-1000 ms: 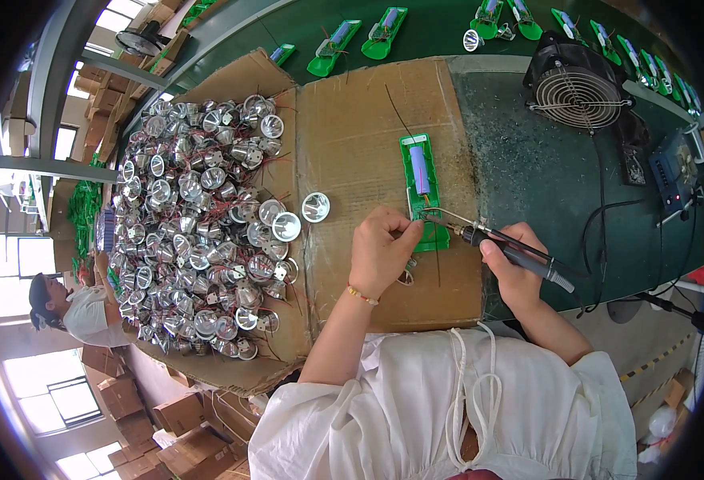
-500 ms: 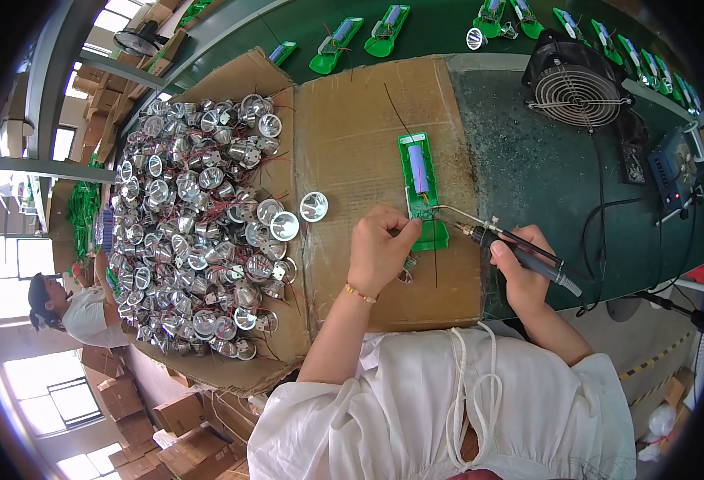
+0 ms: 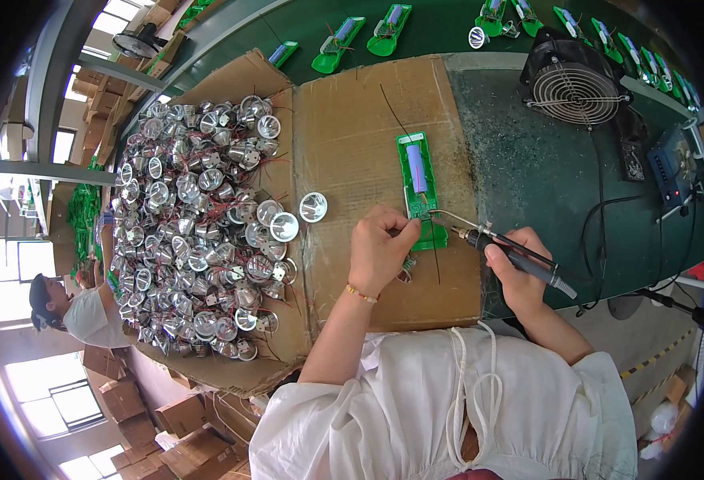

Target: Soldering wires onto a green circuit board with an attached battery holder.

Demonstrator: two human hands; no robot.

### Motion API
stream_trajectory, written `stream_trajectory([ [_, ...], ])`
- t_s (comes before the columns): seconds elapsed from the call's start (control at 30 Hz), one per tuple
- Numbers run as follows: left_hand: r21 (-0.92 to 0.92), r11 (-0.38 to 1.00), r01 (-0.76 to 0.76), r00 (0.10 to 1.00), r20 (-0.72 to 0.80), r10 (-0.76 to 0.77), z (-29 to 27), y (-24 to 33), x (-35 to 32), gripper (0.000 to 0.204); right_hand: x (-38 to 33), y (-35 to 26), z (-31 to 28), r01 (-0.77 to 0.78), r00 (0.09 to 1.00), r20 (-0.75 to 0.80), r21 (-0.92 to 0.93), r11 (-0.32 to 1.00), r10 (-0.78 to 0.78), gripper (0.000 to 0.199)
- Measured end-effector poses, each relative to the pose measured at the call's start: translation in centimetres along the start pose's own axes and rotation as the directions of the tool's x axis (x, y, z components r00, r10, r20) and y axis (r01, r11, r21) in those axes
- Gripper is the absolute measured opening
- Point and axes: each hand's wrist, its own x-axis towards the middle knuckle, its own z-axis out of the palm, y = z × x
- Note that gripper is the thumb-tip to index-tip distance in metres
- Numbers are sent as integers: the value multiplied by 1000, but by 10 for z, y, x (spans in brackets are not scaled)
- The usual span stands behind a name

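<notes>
Left hand (image 3: 380, 248) is pinning the green plastic battery holder (image 3: 418, 186) steady; right hand (image 3: 520, 272) is gripping the black-handled soldering iron (image 3: 506, 246), tip on its contacts.

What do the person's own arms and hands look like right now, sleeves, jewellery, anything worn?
Both forearms are bare, with no gloves on either hand. The left hand has a thin bracelet of gold-coloured and red beads at the wrist. The right hand shows no bracelet, watch or ring that I can make out. The person wears a white short-sleeved top with white drawstrings hanging at the front.
</notes>
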Motion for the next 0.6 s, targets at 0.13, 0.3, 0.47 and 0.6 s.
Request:
stream_trajectory([
  [0.13,3,1000,-15,1000,-1,15,1,0,0,17,-1,1,1,19,999,-27,-4,1000,-19,15],
  [0.3,30,1000,-9,1000,4,9,0,0,1,16,-3,0,-1,40,992,-127,108,993,-26,14],
  [0.47,35,999,4,1000,15,-5,-1,0,2,17,-3,6,-10,60,992,-114,90,994,-50,14],
  [0.6,25,999,22,1000,18,-23,0,0,2,18,-4,9,-12,6,994,-107,79,997,3,13],
])
